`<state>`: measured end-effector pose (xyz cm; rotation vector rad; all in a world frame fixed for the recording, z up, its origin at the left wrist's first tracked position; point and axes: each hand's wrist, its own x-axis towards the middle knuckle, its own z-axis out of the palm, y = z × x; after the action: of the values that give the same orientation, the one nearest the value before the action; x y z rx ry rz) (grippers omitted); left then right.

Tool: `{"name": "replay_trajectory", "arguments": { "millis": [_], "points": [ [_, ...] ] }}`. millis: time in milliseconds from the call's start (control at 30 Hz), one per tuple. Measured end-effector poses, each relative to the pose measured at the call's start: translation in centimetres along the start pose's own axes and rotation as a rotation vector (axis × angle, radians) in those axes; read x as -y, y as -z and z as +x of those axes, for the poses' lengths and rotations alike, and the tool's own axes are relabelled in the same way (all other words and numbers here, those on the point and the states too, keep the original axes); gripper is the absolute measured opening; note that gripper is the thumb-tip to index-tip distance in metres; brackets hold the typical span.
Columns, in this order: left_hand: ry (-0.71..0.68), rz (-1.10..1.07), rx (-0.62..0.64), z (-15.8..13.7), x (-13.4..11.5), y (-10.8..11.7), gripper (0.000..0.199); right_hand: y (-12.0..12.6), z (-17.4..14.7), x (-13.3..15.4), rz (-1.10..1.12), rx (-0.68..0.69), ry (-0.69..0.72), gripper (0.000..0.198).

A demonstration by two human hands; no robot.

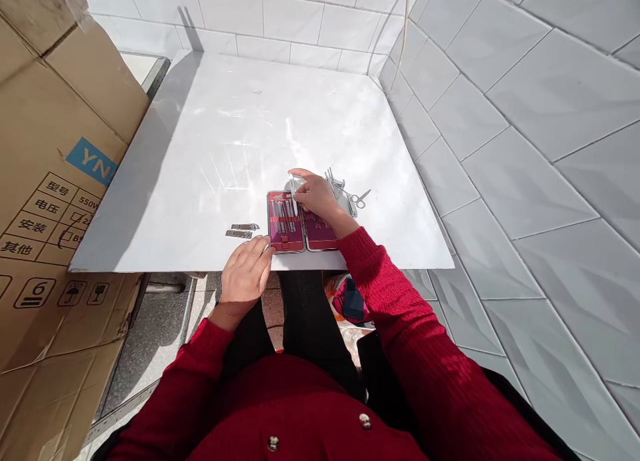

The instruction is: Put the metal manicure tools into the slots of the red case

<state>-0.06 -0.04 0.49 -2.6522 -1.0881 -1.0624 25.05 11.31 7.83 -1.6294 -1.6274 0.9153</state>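
Note:
A manicure case (296,249) with a dark red lining lies unfolded near the table's front edge. Several slim metal tools (283,214) sit under straps in its left half. My left hand (245,274) is closed at the case's lower left corner, fingertips on its edge. Above the middle of the case, my right hand (320,195) pinches a slim silver manicure tool (294,193), upright over the left half; its exact kind is unclear. Two nail clippers (243,231) lie left of the case. Small scissors (361,199) and other metal tools (336,182) lie beyond my right wrist.
The white table (240,127) meets a tiled wall (500,134) on the right and another behind. A large cardboard box (60,147) stands along the left side. Below the front edge, a phone (354,299) lies on a colourful bundle beside my legs.

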Motion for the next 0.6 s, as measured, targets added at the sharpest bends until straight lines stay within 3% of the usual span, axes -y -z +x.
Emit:
{"name": "replay_trajectory", "arguments": {
  "millis": [133, 600],
  "points": [
    [-0.012, 0.01, -0.017, 0.05, -0.03, -0.01, 0.039, 0.13, -0.16, 0.09, -0.003, -0.021, -0.004, 0.069],
    [0.007, -0.019, 0.006, -0.17, 0.13, -0.15, 0.046, -0.75, 0.53, -0.2, -0.211, -0.197, 0.064, 0.029]
  ]
}}
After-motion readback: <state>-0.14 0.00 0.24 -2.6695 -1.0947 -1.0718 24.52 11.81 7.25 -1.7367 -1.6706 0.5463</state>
